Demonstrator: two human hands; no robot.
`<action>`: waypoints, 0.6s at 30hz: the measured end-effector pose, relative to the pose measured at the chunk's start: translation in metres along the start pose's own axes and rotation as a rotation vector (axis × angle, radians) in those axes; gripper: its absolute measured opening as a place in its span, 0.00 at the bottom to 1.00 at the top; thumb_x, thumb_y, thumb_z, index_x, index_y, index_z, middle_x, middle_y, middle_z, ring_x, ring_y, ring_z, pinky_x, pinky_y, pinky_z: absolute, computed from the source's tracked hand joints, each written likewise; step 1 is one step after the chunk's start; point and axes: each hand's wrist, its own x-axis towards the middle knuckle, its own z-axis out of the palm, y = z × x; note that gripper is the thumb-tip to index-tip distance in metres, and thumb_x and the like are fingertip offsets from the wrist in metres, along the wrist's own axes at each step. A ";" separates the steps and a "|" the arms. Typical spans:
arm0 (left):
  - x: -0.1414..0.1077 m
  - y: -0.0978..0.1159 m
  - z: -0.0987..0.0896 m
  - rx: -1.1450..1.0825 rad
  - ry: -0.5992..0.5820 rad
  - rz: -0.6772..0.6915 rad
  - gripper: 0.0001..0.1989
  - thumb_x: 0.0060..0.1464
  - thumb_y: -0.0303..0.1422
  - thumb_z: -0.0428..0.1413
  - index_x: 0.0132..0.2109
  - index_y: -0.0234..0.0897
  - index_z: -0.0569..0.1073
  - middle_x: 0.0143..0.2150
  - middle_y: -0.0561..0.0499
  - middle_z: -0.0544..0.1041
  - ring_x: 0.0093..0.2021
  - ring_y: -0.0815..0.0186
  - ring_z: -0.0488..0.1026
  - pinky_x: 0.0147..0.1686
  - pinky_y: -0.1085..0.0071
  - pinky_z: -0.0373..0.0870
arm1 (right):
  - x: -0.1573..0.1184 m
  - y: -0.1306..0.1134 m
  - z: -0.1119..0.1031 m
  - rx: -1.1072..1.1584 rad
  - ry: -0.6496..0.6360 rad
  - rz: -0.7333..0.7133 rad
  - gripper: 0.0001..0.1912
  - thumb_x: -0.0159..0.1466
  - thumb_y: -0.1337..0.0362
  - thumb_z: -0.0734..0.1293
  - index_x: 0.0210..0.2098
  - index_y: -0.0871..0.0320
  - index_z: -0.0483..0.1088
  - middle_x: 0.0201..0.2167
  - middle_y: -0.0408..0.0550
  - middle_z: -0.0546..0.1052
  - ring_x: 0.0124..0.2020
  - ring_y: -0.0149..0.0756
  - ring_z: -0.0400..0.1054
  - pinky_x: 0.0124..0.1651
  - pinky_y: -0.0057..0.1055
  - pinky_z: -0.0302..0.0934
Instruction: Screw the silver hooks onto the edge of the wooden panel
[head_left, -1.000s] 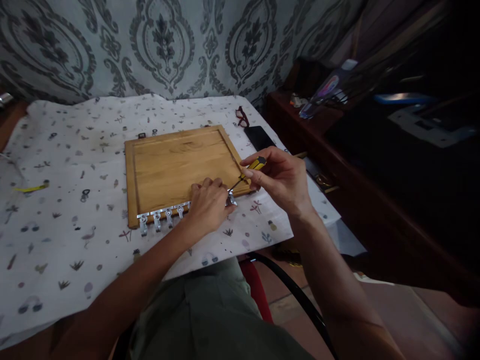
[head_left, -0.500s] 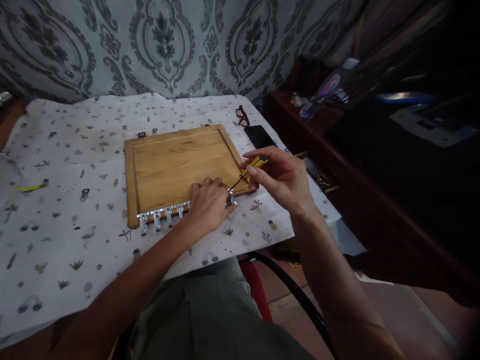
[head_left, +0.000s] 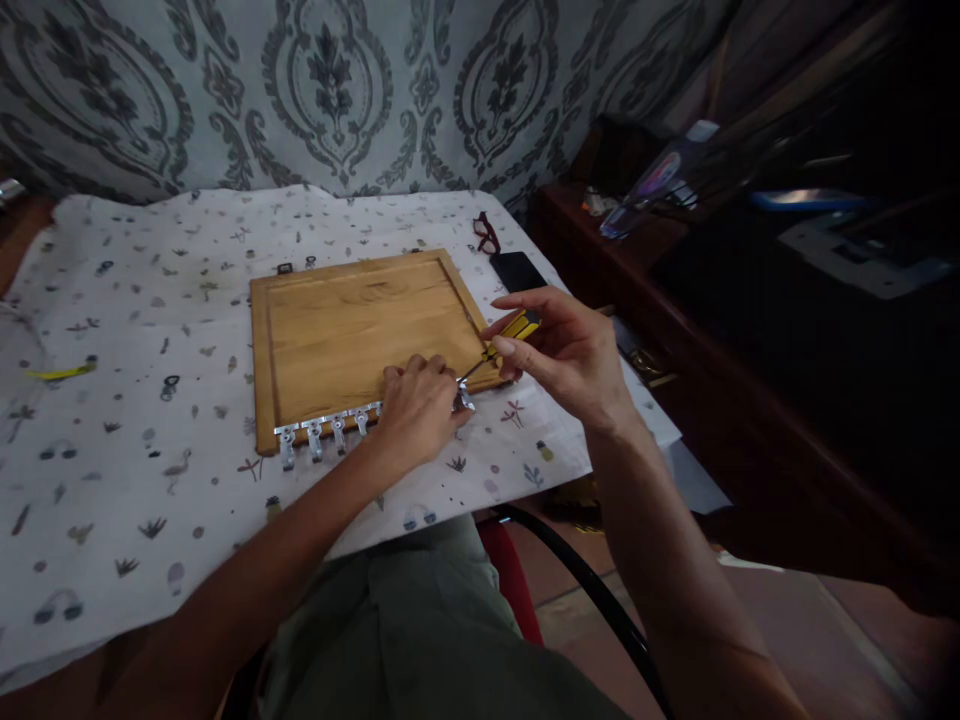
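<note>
A framed wooden board [head_left: 360,325] lies on the cloth-covered table. Along its near edge runs a metal rail with several hooks [head_left: 315,432]. My left hand [head_left: 418,405] is closed over the right part of this rail, fingers on the board and thumb at the near side; it hides the middle of the rail. Between thumb and fingers, my right hand [head_left: 570,350] holds a yellow and black screwdriver [head_left: 517,326], tilted, its tip down at the rail's right end [head_left: 463,395]. Whether the tip sits in a screw is too small to tell.
Past the board's right side lie a black phone [head_left: 516,270] and dark-red glasses [head_left: 486,234]. A yellow item [head_left: 64,371] rests on the cloth at far left. To the right stands a dark wooden cabinet [head_left: 720,380] with a clear bottle [head_left: 660,180] on it.
My right hand and the screwdriver handle have shifted very slightly to the right, the tip staying at the rail. My left hand keeps its place.
</note>
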 end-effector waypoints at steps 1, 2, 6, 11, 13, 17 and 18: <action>0.000 0.000 0.000 0.000 0.001 0.003 0.16 0.62 0.41 0.58 0.50 0.34 0.76 0.54 0.40 0.75 0.57 0.47 0.69 0.49 0.51 0.68 | 0.000 0.000 -0.001 -0.010 -0.018 -0.003 0.22 0.57 0.52 0.78 0.46 0.54 0.75 0.36 0.43 0.80 0.21 0.25 0.70 0.24 0.25 0.69; 0.000 0.000 0.000 0.000 0.000 0.005 0.16 0.62 0.41 0.58 0.50 0.34 0.76 0.54 0.40 0.76 0.57 0.47 0.69 0.49 0.51 0.68 | 0.000 0.000 -0.002 -0.017 -0.028 -0.007 0.20 0.59 0.52 0.77 0.47 0.53 0.76 0.37 0.43 0.80 0.21 0.24 0.70 0.24 0.25 0.70; 0.000 0.000 -0.001 0.000 -0.013 -0.004 0.16 0.62 0.41 0.58 0.50 0.34 0.76 0.54 0.40 0.76 0.57 0.48 0.69 0.50 0.51 0.68 | 0.000 -0.002 0.000 -0.012 -0.003 -0.003 0.17 0.58 0.53 0.78 0.41 0.56 0.77 0.33 0.42 0.78 0.20 0.23 0.68 0.22 0.24 0.68; 0.000 0.000 -0.002 -0.015 -0.012 -0.002 0.16 0.62 0.41 0.58 0.50 0.34 0.76 0.54 0.41 0.76 0.57 0.48 0.69 0.51 0.50 0.67 | 0.002 -0.004 0.008 0.008 0.057 0.034 0.20 0.50 0.52 0.82 0.29 0.57 0.73 0.31 0.42 0.79 0.18 0.22 0.65 0.18 0.23 0.63; 0.000 0.000 -0.002 -0.017 -0.011 -0.004 0.16 0.62 0.41 0.58 0.50 0.34 0.76 0.54 0.41 0.76 0.57 0.48 0.69 0.51 0.50 0.67 | 0.003 -0.003 0.010 0.021 0.051 0.037 0.22 0.50 0.50 0.81 0.28 0.56 0.70 0.32 0.42 0.80 0.18 0.23 0.65 0.18 0.24 0.62; 0.000 -0.001 0.000 -0.015 -0.005 -0.002 0.16 0.62 0.42 0.58 0.50 0.34 0.76 0.54 0.41 0.76 0.57 0.48 0.69 0.50 0.50 0.68 | 0.002 -0.001 0.007 0.027 0.019 0.019 0.22 0.52 0.50 0.80 0.34 0.55 0.71 0.30 0.40 0.79 0.19 0.24 0.66 0.20 0.24 0.64; 0.000 -0.001 0.000 -0.016 -0.003 -0.001 0.16 0.62 0.41 0.58 0.50 0.34 0.76 0.54 0.41 0.76 0.57 0.47 0.69 0.50 0.50 0.68 | 0.002 -0.001 0.005 0.019 0.004 0.016 0.22 0.53 0.50 0.80 0.38 0.54 0.72 0.32 0.41 0.79 0.20 0.24 0.67 0.21 0.24 0.65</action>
